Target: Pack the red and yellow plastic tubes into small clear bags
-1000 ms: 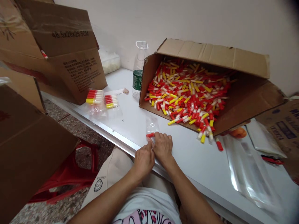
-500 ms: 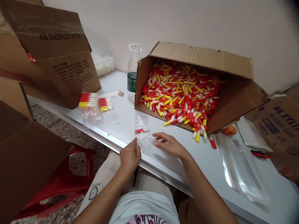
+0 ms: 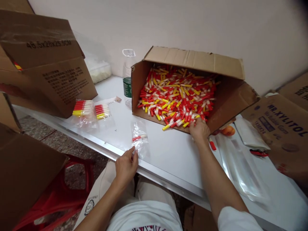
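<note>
My left hand [image 3: 126, 165] pinches the near end of a small clear plastic bag [image 3: 139, 128] at the table's front edge. Inside that bag lies one red-and-white tube [image 3: 137, 138]. My right hand [image 3: 200, 130] is at the front of a heap of small plastic tubes [image 3: 178, 96], coloured red, white and yellow. Its fingers curl down onto tubes there, and the fingertips are partly hidden. The heap spills from a cardboard box [image 3: 194, 61] tipped on its side. Two filled bags of tubes, one bag [image 3: 83, 110] and another bag [image 3: 102, 112], lie to the left.
A clear bottle [image 3: 127, 86] with a green label stands left of the tipped box. Clear plastic sleeves [image 3: 240, 170] and a loose red tube [image 3: 212, 144] lie on the right. Large cartons stand on the left [image 3: 62, 73] and right [image 3: 276, 128]. A red stool [image 3: 79, 179] is below.
My right hand has moved from beside the small bag, right and forward, to the tubes at the box's mouth. The left hand stays at the bag's near end. The view has shifted slightly.
</note>
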`<state>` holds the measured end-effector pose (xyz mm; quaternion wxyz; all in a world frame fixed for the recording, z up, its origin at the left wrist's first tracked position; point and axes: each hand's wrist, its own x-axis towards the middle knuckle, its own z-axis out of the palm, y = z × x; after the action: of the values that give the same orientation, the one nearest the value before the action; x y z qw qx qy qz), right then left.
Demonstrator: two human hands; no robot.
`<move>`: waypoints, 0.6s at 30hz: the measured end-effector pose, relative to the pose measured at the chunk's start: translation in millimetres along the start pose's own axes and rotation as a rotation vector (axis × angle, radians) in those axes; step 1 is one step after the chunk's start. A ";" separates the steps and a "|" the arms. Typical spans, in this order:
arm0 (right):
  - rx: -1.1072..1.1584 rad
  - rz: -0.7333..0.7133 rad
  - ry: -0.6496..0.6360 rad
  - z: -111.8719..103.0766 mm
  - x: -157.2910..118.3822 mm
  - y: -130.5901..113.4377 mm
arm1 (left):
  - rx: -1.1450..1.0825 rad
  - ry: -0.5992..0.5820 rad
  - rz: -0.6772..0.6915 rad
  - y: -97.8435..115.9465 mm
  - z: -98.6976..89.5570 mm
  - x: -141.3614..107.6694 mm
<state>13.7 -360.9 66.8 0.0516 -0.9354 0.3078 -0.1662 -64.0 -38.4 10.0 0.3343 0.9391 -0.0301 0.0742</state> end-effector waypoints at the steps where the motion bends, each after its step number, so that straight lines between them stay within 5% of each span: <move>1: -0.002 0.019 0.009 -1.3 8.5 -0.1 | -0.002 -0.007 -0.002 0.5 -0.1 0.1; 7: -0.114 0.071 -0.173 1.0 34.5 -5.9 | 0.021 -0.010 -0.037 3.1 1.8 0.4; 13: -0.169 -0.016 -0.128 14.2 15.1 -5.7 | 0.042 -0.021 -0.054 8.5 2.5 1.6; 18: -0.030 -0.086 -0.096 1.5 -14.8 -6.9 | 0.073 0.009 -0.042 9.4 3.0 1.6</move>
<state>6.9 -346.5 62.7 0.0452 -0.9553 0.2670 -0.1188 -63.0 -47.6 13.8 0.3016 0.9507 -0.0062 0.0722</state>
